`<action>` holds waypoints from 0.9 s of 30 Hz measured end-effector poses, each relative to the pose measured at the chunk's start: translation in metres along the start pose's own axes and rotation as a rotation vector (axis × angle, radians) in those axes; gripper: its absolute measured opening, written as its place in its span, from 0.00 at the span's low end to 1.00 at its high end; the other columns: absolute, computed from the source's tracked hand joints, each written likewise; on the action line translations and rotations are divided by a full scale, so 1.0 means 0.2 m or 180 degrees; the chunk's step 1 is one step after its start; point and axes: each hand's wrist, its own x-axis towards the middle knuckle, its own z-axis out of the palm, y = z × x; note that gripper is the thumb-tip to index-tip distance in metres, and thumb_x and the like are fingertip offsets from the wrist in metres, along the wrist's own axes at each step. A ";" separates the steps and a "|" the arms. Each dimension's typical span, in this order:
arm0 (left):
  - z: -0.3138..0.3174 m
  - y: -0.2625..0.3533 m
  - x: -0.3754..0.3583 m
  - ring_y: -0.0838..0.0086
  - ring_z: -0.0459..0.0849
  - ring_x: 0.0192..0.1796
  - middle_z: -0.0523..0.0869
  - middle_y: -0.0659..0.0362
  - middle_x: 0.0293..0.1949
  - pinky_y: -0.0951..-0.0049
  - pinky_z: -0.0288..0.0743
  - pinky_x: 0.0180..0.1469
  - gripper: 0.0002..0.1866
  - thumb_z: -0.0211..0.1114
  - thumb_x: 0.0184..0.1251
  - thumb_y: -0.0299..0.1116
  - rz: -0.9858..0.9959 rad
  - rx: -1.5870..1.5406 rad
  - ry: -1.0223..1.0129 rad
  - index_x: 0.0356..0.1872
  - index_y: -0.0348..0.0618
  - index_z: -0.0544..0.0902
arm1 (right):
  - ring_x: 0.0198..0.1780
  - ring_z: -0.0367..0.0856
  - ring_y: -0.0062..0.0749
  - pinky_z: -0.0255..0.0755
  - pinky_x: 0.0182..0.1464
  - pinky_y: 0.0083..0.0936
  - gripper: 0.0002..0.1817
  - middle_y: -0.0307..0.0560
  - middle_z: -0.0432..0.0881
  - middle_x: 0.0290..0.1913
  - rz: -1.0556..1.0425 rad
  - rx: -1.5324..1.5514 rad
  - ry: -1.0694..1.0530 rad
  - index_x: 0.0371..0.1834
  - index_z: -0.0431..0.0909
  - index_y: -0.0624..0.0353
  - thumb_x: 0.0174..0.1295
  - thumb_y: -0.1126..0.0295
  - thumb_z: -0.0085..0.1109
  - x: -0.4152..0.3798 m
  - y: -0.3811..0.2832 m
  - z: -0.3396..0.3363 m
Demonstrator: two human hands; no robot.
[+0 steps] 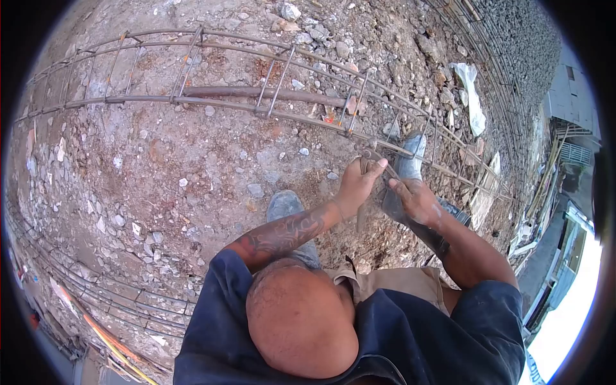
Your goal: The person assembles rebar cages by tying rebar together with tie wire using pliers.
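My left hand [359, 186] is closed around what look like rusty pincers [370, 154]. Their head shows above my thumb, and a long handle points down below my fist. My right hand [417, 200] is closed on the other handle, which slants towards it; much of the grip is hidden by my fingers. Just beyond both hands lies a long rebar cage [308, 120], made of lengthwise bars joined by square stirrups. A boot [412, 154] is beside the cage, close to my right hand.
Stony, uneven ground surrounds my feet. A thick rusty bar [256, 94] lies inside the cage. More rebar [128, 301] runs along the lower left, near an orange pipe [102, 333]. A white plastic scrap [471, 96] and a gravel heap [526, 38] are at upper right.
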 end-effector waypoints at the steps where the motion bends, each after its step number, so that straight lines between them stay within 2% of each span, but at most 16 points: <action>1: -0.01 -0.01 0.01 0.78 0.73 0.29 0.76 0.63 0.26 0.74 0.68 0.32 0.17 0.64 0.64 0.45 -0.0003 0.0313 0.0120 0.33 0.40 0.75 | 0.32 0.75 0.58 0.67 0.40 0.43 0.29 0.68 0.75 0.25 -0.0011 0.0077 -0.0037 0.29 0.74 0.71 0.69 0.50 0.44 0.00 0.00 0.02; 3: -0.04 -0.03 0.00 0.81 0.67 0.23 0.71 0.68 0.18 0.74 0.63 0.26 0.23 0.66 0.61 0.52 -0.0060 0.0970 0.0337 0.21 0.43 0.74 | 0.32 0.74 0.60 0.67 0.40 0.44 0.29 0.69 0.74 0.26 0.0018 0.0177 -0.0077 0.28 0.74 0.71 0.69 0.50 0.44 0.02 0.01 0.08; 4: -0.05 0.04 -0.02 0.86 0.63 0.22 0.67 0.73 0.20 0.79 0.55 0.23 0.20 0.63 0.63 0.54 -0.0369 0.1215 0.0246 0.25 0.49 0.74 | 0.33 0.74 0.62 0.66 0.39 0.45 0.29 0.70 0.74 0.26 -0.0003 0.0133 0.0022 0.28 0.74 0.71 0.69 0.50 0.44 0.03 0.01 0.11; 7: -0.06 0.11 -0.01 0.82 0.65 0.22 0.69 0.69 0.18 0.76 0.60 0.26 0.25 0.68 0.57 0.56 -0.0384 0.0478 0.0194 0.19 0.44 0.74 | 0.34 0.74 0.67 0.66 0.38 0.48 0.26 0.71 0.74 0.26 -0.0140 0.0138 0.0245 0.28 0.73 0.70 0.68 0.53 0.46 0.02 -0.07 0.12; 10: -0.04 0.04 0.08 0.84 0.63 0.21 0.65 0.71 0.18 0.78 0.58 0.24 0.22 0.65 0.60 0.56 -0.0393 0.0039 0.0011 0.23 0.48 0.73 | 0.34 0.75 0.67 0.68 0.36 0.52 0.19 0.71 0.76 0.26 -0.0369 -0.0561 0.0544 0.29 0.74 0.67 0.66 0.59 0.51 0.00 -0.11 0.06; 13: 0.00 0.03 0.11 0.85 0.62 0.21 0.62 0.72 0.19 0.79 0.59 0.26 0.19 0.64 0.62 0.55 -0.0485 -0.0471 -0.0113 0.27 0.52 0.72 | 0.34 0.75 0.67 0.68 0.37 0.52 0.19 0.70 0.76 0.26 -0.0265 -0.0675 0.0519 0.30 0.75 0.67 0.66 0.58 0.51 -0.01 -0.15 0.05; 16: 0.05 0.08 0.11 0.84 0.62 0.21 0.62 0.71 0.19 0.78 0.59 0.26 0.19 0.64 0.62 0.54 -0.0653 -0.0624 0.0097 0.29 0.51 0.71 | 0.34 0.76 0.66 0.68 0.37 0.50 0.20 0.70 0.76 0.26 -0.0221 -0.0528 0.0411 0.32 0.76 0.68 0.66 0.57 0.51 0.01 -0.18 0.01; 17: 0.08 0.11 0.09 0.84 0.61 0.20 0.63 0.71 0.19 0.78 0.58 0.25 0.19 0.64 0.62 0.53 -0.0878 -0.1053 0.0192 0.31 0.50 0.71 | 0.34 0.76 0.66 0.68 0.37 0.50 0.20 0.70 0.76 0.26 -0.0223 -0.0530 0.0391 0.32 0.76 0.68 0.66 0.57 0.51 0.02 -0.19 -0.02; 19: 0.12 0.14 0.07 0.83 0.60 0.19 0.64 0.70 0.19 0.78 0.58 0.25 0.19 0.64 0.62 0.53 -0.1127 -0.1486 0.0288 0.32 0.49 0.70 | 0.38 0.76 0.62 0.69 0.39 0.46 0.21 0.71 0.76 0.31 -0.0298 -0.0504 -0.0008 0.33 0.77 0.69 0.67 0.57 0.50 0.03 -0.20 -0.11; 20: 0.13 0.15 0.07 0.83 0.59 0.18 0.63 0.69 0.19 0.77 0.57 0.23 0.18 0.64 0.62 0.51 -0.1100 -0.1760 0.0252 0.33 0.49 0.70 | 0.43 0.78 0.53 0.72 0.41 0.41 0.21 0.65 0.78 0.39 -0.0659 -0.0602 -0.0035 0.40 0.77 0.67 0.66 0.55 0.53 0.05 -0.12 -0.11; 21: 0.14 0.16 0.07 0.82 0.58 0.17 0.63 0.69 0.19 0.77 0.56 0.22 0.18 0.64 0.62 0.50 -0.1067 -0.2030 0.0208 0.33 0.49 0.70 | 0.43 0.78 0.53 0.72 0.41 0.41 0.21 0.65 0.78 0.39 -0.0644 -0.0590 -0.0019 0.40 0.77 0.67 0.66 0.55 0.53 0.04 -0.09 -0.09; 22: 0.13 0.15 0.08 0.82 0.58 0.17 0.63 0.69 0.19 0.77 0.56 0.22 0.18 0.64 0.62 0.50 -0.1065 -0.2016 0.0185 0.33 0.49 0.70 | 0.46 0.78 0.48 0.74 0.42 0.39 0.22 0.62 0.78 0.41 -0.0050 0.0407 -0.0257 0.44 0.75 0.66 0.65 0.54 0.54 0.01 -0.08 -0.07; 23: 0.11 0.13 0.09 0.81 0.60 0.17 0.63 0.69 0.17 0.75 0.57 0.20 0.17 0.64 0.63 0.49 -0.1104 -0.1976 0.0150 0.28 0.50 0.69 | 0.49 0.78 0.42 0.75 0.43 0.38 0.23 0.58 0.78 0.44 0.0546 0.1412 -0.0495 0.48 0.74 0.65 0.64 0.53 0.55 -0.02 -0.06 -0.04; 24: 0.09 0.10 0.09 0.80 0.61 0.17 0.63 0.69 0.16 0.74 0.58 0.19 0.18 0.65 0.63 0.47 -0.1152 -0.1946 0.0127 0.23 0.51 0.68 | 0.44 0.80 0.37 0.78 0.41 0.35 0.25 0.52 0.80 0.40 0.0841 0.2018 -0.0810 0.51 0.70 0.63 0.63 0.52 0.56 -0.04 -0.01 -0.01; 25: 0.09 0.10 0.10 0.80 0.61 0.17 0.63 0.69 0.16 0.74 0.58 0.19 0.18 0.65 0.63 0.47 -0.1162 -0.1956 0.0136 0.23 0.51 0.68 | 0.44 0.80 0.37 0.78 0.41 0.35 0.25 0.52 0.80 0.40 0.0854 0.2015 -0.0822 0.51 0.70 0.63 0.63 0.52 0.56 -0.03 0.02 0.01; 27: 0.09 0.10 0.09 0.78 0.62 0.17 0.64 0.68 0.16 0.73 0.61 0.19 0.18 0.64 0.63 0.47 -0.1191 -0.1748 0.0192 0.23 0.51 0.69 | 0.35 0.82 0.37 0.79 0.38 0.31 0.23 0.50 0.82 0.37 0.0950 0.2257 -0.1212 0.49 0.72 0.63 0.64 0.53 0.55 -0.01 0.06 0.04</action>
